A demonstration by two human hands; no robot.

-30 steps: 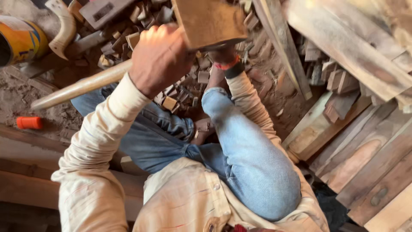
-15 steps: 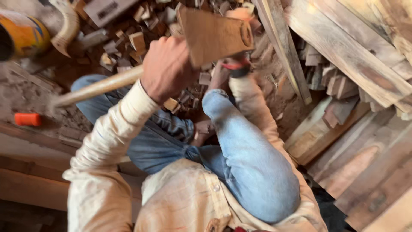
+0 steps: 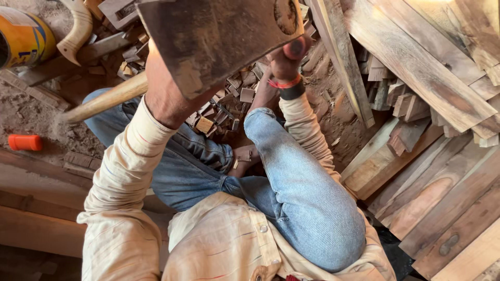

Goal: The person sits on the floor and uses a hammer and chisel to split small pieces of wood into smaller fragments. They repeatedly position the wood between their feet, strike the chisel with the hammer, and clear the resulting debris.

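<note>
Now that my left hand (image 3: 166,99), clenched on the axe (image 3: 219,41), has swung it up near the camera, my right hand (image 3: 286,54), grip hidden, steadies a wood piece below among scattered chips (image 3: 224,104).

A: The axe head (image 3: 219,41) at the top centre is dark grey-brown steel, mottled with rust and pale scuffs; its handle (image 3: 107,98) is light tan wood.

B: And the clothes?

A: The shirt sleeve (image 3: 130,171) at lower left is cream with thin red and blue stripes; the jeans (image 3: 307,192) are faded blue denim. On the wrist, upper centre, sits a red band over a black one (image 3: 287,87).

B: The edges?

A: A yellow tin (image 3: 23,39) with blue patches, upper left; an orange cap (image 3: 25,142) on grey-brown dust, left; reddish-brown planks (image 3: 432,182) with pale streaks, right
</note>
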